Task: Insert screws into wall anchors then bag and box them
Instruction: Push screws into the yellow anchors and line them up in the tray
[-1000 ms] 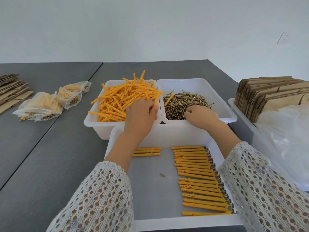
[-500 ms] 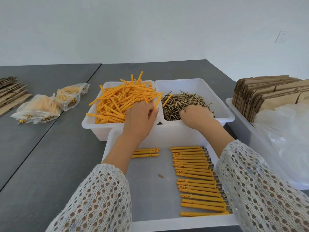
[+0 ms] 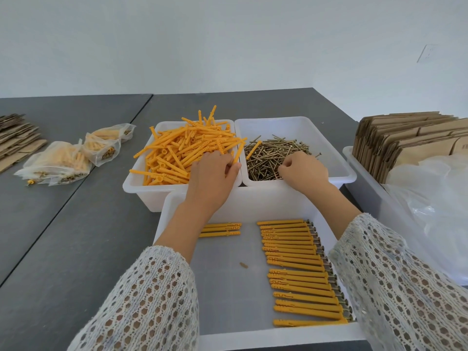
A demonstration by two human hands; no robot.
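My left hand [image 3: 212,173] reaches into the white bin [image 3: 131,184] heaped with orange wall anchors [image 3: 182,150] and grips one anchor [image 3: 236,156] between thumb and fingers. In the bin [image 3: 350,174] of brass screws [image 3: 273,153] beside it, my right hand [image 3: 305,171] is curled with its fingertips pinching into the pile at a screw. Nearer me, a large white tray [image 3: 253,198] holds a long row of anchors with screws inserted [image 3: 296,264] on its right side and three more [image 3: 220,229] on its left.
Filled clear bags of anchors [image 3: 55,163] [image 3: 103,145] lie on the grey table [image 3: 76,236] at left, next to flat cardboard [image 3: 15,140]. At right a white bin [image 3: 362,178] holds folded cardboard boxes [image 3: 405,140] and clear plastic bags [image 3: 435,211].
My left hand has closed on an anchor at the right edge of the anchor pile. The right hand stays in the screws, shifted slightly.
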